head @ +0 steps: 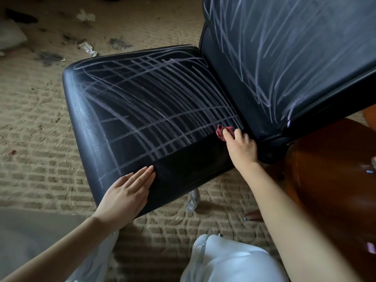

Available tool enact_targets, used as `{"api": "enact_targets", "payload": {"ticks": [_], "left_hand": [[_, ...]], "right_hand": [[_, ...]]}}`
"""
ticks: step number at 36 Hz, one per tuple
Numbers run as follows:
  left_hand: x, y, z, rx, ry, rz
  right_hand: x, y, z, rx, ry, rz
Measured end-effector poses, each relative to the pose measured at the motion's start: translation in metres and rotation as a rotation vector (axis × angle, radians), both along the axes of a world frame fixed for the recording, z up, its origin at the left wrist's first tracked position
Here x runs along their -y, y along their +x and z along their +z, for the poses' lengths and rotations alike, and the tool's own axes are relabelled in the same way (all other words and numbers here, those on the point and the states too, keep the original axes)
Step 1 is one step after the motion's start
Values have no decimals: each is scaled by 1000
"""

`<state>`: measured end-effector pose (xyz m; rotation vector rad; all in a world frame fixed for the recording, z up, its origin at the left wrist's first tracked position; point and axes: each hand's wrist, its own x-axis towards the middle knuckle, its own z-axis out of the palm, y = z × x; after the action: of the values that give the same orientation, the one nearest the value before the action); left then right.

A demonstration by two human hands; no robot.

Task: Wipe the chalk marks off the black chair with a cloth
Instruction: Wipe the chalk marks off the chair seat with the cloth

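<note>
Chair seat point(130, 110): right hand point(242, 148) grips cloth point(222, 132); left hand point(126, 195) flat.

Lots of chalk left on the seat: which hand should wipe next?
Right. The right hand grips the red cloth beside the chalk lines; the left hand lies flat on the seat.

Left of the red cloth point(220, 132) gripped by the right hand point(242, 147), the seat point(142, 102) lies open. The backrest point(284, 58) rises just beyond, a wooden table point(325, 169) crowds the right (the left hand point(126, 192) lies flat nearer, well apart).

tan woven rug point(36, 123), brown wooden table point(329, 180), paper scraps point(86, 16)
</note>
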<state>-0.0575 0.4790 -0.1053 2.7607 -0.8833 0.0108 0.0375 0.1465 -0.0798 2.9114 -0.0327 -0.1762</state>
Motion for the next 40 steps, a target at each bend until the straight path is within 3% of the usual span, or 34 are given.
{"api": "enact_targets", "payload": {"ticks": [28,31,35,40], "left_hand": [[-3,0,3,-101,53,-13],[-4,0,3,-104,54,-15],[-3,0,3,-108,51,-10],[-4,-1,3,-112,63,-9]], "right_hand": [[28,45,6,-62,-148,-276],[29,49,8,-42,-78,-308],[29,44,17,161,102,-305],[29,48,19,181,88,-308]]}}
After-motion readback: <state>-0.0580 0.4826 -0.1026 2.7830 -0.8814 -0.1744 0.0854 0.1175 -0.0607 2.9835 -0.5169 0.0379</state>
